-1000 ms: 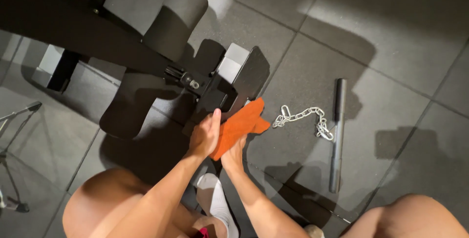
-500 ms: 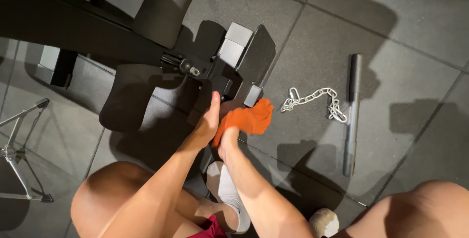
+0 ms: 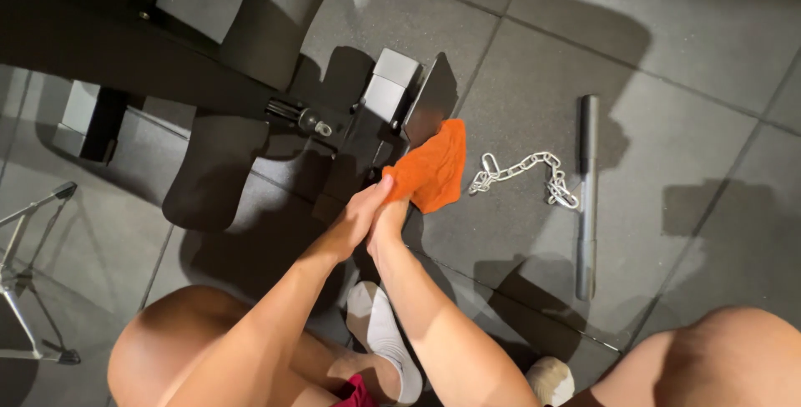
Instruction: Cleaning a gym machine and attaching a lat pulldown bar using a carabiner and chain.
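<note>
on dark floor — 2 hands, left hand (image 3: 350, 222), right hand (image 3: 385, 227), gripping orange cloth (image 3: 430, 169)

Steel chain (image 3: 521, 175) touching a black bar (image 3: 585, 198) on rubber floor tiles (image 3: 692, 106); metal stand (image 3: 29, 282) far left

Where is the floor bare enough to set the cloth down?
Bare floor tiles lie right of the bar, and above the chain. It is crowded where both hands hold the orange cloth against the machine base.
</note>
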